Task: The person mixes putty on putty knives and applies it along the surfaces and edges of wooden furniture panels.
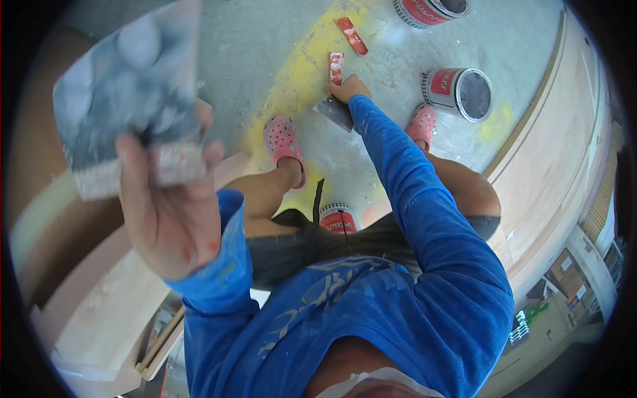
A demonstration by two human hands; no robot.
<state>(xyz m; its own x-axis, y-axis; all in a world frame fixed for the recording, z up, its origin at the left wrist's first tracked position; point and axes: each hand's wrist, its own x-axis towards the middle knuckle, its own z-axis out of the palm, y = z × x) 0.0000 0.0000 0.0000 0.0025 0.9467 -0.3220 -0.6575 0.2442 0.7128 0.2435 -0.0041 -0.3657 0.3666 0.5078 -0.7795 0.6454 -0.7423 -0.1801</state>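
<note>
My left hand (169,212) is raised at the left, palm up, its fingers and thumb gripping the lower edge of a flat putty board (126,106). Grey smears and two rounded whitish lumps cover the board, blurred by nearness. Down by the floor, my right hand (350,89) is closed on a putty scraper; its dark flat blade (334,114) sticks out below the fingers, while its grip is hidden. The fingertips meet the near end of a smeared red flattened tube (336,65). Another red flattened tube (352,36) lies just beyond.
Red-labelled cans stand on the yellow-stained floor: one grey-topped can (458,94) at the right, another can (432,10) farther off, and a third can (338,217) between my legs. My feet wear pink clogs (281,138). Pale wooden panels (544,146) curve along the right.
</note>
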